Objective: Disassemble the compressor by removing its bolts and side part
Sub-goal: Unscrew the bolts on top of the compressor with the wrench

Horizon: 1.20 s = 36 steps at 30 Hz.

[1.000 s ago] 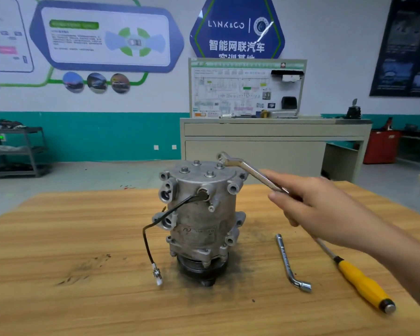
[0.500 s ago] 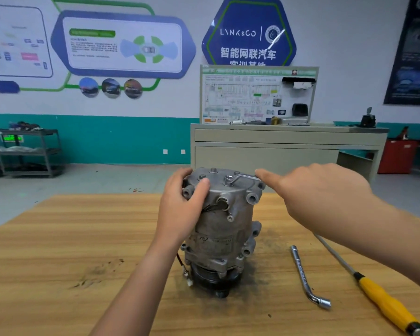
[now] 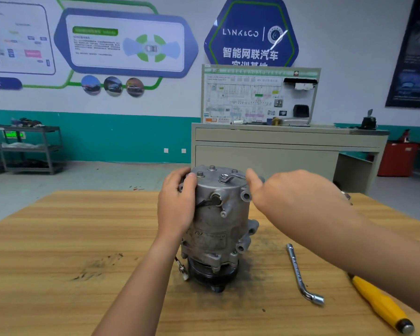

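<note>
A grey metal compressor [image 3: 218,221] stands upright on the wooden table [image 3: 58,238], pulley end down, with several bolts [image 3: 212,168] in its top face. My left hand [image 3: 177,204] grips its upper left side. A bent socket wrench [image 3: 230,177] sits on a front bolt of the top face. My right hand [image 3: 294,192] holds the wrench's handle, which the hand mostly hides; the thumb points at the compressor. A black wire with a white plug [image 3: 183,272] hangs at the lower left.
A second bent socket wrench [image 3: 301,275] lies on the table right of the compressor. A yellow-handled screwdriver [image 3: 381,304] lies further right under my right forearm. Dark grime surrounds the compressor's base. A grey bench [image 3: 289,146] stands beyond the table.
My left hand came in and gripped the compressor's side. My right hand brought the wrench down from the air onto a top bolt. The camera moved closer.
</note>
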Motion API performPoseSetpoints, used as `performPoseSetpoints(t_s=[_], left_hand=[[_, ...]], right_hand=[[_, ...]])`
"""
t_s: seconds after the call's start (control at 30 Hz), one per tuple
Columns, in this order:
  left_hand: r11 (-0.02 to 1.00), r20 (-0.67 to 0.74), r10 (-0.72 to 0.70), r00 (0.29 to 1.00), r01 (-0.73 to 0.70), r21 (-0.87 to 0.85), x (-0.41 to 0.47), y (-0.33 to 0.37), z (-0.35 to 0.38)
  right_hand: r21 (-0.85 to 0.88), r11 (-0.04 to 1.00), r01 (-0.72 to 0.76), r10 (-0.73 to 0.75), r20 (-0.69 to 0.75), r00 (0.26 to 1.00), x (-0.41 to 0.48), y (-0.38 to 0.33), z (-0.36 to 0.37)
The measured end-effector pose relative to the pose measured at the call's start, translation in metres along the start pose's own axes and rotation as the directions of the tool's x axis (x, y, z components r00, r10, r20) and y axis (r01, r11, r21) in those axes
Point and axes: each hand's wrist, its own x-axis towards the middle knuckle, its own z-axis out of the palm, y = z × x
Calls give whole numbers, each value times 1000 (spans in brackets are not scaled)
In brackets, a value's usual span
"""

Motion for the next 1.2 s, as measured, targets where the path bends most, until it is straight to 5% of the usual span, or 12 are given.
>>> performPoseSetpoints(t_s=[0.27,0.4,0.53,0.67,0.97,1.03,1.1,1.2], left_hand=[[998,-24,41,999,-40,41,-5,0,3],[995,-53,58,997,-53,85,-6,-1,3],[999,38,-5,999,7,-46,4,-4,-1],[992,99,-41,994,53,-119,13,-7,-3],[991,119,-55,991,69,-112,16,-8,-3],[991,113,-60,992,72,-112,15,-8,-4],[996,80,-34,996,40,-75,10,-7,-3],[997,-15,39,999,-38,66,-5,-3,3]], right_hand=[[-170,985,-37,-4,-237,971,-1,4,27],[-52,999,14,-35,-423,905,-2,11,41],[154,988,-32,100,-459,883,17,27,58],[162,973,166,-34,-609,793,46,51,83],[-104,955,279,-298,-358,885,146,56,63],[-55,969,239,-241,-389,889,147,58,53],[156,982,104,-17,-479,877,134,66,45],[471,882,25,241,-495,835,95,73,34]])
